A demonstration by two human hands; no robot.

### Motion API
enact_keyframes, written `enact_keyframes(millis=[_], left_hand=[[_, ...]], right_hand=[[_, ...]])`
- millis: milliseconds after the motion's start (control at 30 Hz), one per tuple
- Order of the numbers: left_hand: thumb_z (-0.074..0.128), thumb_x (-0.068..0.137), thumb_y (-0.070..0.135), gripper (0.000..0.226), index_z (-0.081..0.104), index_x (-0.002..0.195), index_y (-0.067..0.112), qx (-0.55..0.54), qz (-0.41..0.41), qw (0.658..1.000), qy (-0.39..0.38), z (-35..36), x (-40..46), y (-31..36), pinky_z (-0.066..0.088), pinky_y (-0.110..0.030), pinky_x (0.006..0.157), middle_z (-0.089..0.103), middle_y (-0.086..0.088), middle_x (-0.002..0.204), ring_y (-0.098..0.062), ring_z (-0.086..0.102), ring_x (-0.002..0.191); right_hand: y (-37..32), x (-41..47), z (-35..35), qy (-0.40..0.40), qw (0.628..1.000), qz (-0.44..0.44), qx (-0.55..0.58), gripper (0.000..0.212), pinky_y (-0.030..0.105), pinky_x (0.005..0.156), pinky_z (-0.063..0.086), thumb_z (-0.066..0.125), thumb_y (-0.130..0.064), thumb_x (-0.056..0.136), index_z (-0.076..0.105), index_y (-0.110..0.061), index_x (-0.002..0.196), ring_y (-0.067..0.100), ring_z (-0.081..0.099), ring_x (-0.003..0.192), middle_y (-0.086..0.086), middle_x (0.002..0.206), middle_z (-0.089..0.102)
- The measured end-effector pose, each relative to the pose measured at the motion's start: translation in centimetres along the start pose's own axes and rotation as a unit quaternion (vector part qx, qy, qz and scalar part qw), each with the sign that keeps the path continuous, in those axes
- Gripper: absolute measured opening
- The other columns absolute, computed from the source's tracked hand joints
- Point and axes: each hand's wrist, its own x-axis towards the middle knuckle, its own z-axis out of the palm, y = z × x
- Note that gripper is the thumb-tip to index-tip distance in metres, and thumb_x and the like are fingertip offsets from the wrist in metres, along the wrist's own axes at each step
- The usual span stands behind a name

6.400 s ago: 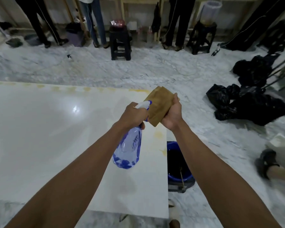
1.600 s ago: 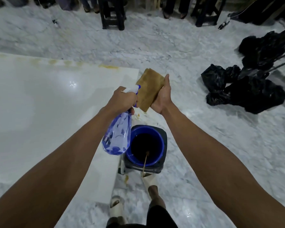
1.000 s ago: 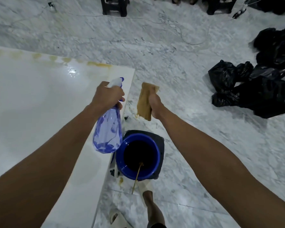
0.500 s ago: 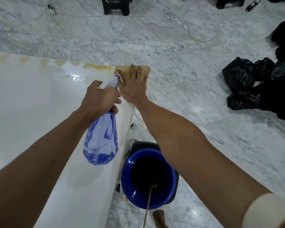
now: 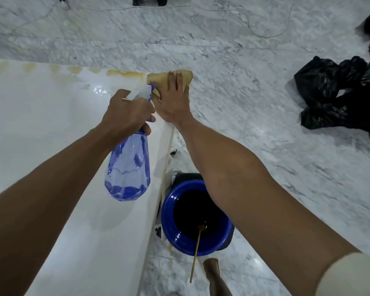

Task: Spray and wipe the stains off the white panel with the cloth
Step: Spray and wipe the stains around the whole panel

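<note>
My right hand (image 5: 174,101) lies flat on the cloth (image 5: 162,81), fingers straight and only slightly spread, pressing it onto the far right corner of the white panel (image 5: 51,124). The cloth is a tan, soft-looking fold, bunched into a rough wedge; it sticks out beyond my fingertips and hangs a little past the panel's corner. The panel is glossy and smooth, with a bright glare patch just left of my fingers. A row of yellowish-brown stains (image 5: 124,73) runs along its far edge, leftward from the cloth; the nearest smear touches the cloth's left end.

My left hand (image 5: 126,113) grips the neck of the spray bottle (image 5: 128,167), fingers curled round the trigger head. The bottle is translucent blue plastic, faceted and teardrop-shaped, with a little liquid in the bottom. Its long axis hangs down toward me over the panel, and the white nozzle points away — straight at the cloth, just short of my right hand's thumb side.

Below my right forearm, off the panel's right edge, stands a blue bucket (image 5: 175,242) of dark liquid with a thin stick (image 5: 195,255) leaning out of it. Black plastic bags (image 5: 333,92) lie heaped well to the right on the grey-veined marble floor (image 5: 265,146).
</note>
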Motion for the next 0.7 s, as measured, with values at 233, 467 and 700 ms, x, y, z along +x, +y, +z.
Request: enact_keyframes(millis=[233, 467, 700], left_hand=[[0.049, 0.065, 0.016, 0.039, 0.060, 0.087, -0.015, 0.012, -0.002, 1.000, -0.011, 0.6, -2.2, -0.4, 0.053, -0.030, 0.045, 0.063, -0.023, 0.084, -0.023, 0.058, 0.043], [0.046, 0.058, 0.015, 0.037, 0.061, 0.082, -0.010, 0.062, 0.019, 0.998, 0.002, 1.1, -5.6, -1.3, 0.051, -0.027, 0.044, 0.054, -0.018, 0.067, -0.021, 0.057, 0.034], [0.048, 0.074, 0.012, 0.011, 0.058, 0.072, 0.008, 0.099, 0.030, 0.994, 0.028, 0.5, -11.1, -4.6, 0.055, -0.032, 0.058, 0.058, -0.012, 0.061, -0.017, 0.060, 0.038]], right_hand=[[-0.9, -3.7, -0.5, -0.029, 0.999, -0.020, 0.021, 0.062, 0.062, 0.118, 0.016, 0.035, -0.055, 0.102, 0.025, -0.030, 0.157, 0.038, -0.002, 0.153, 0.017, 0.166, 0.008], [-2.4, -8.9, -1.3, -0.050, 0.997, -0.032, 0.052, 0.079, 0.063, 0.119, 0.009, 0.046, -0.056, 0.096, 0.015, -0.020, 0.159, 0.040, -0.008, 0.152, 0.019, 0.166, 0.001], [-4.7, -14.9, 0.7, -0.035, 0.998, -0.032, 0.047, 0.069, 0.064, 0.118, 0.013, 0.044, -0.059, 0.095, 0.026, -0.031, 0.156, 0.040, -0.005, 0.152, 0.016, 0.166, 0.006]])
